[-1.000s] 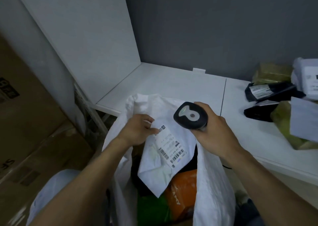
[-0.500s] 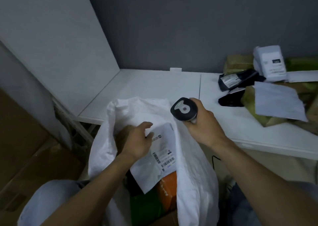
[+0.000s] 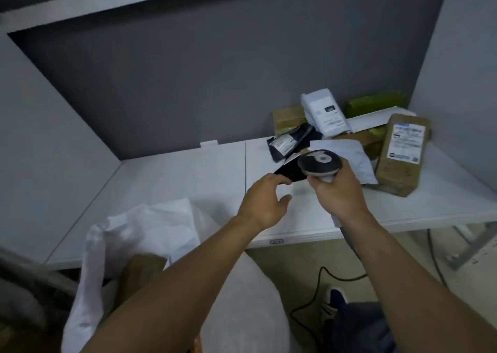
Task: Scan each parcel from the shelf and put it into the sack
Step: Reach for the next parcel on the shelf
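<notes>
The left hand (image 3: 265,202) reaches over the white shelf (image 3: 174,180) at centre frame, fingers loosely spread. Its fingertips are at the near corner of a flat black parcel (image 3: 289,172), though contact is hard to judge. Just to the right, the right hand (image 3: 337,192) grips a dark scanner (image 3: 318,163), head tipped up. Behind them, upper right, lie a brown parcel (image 3: 402,151), a white parcel (image 3: 324,113) and more. The white sack (image 3: 134,234) gapes at lower left.

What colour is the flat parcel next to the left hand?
The flat parcel is black; head view shows it.
</notes>
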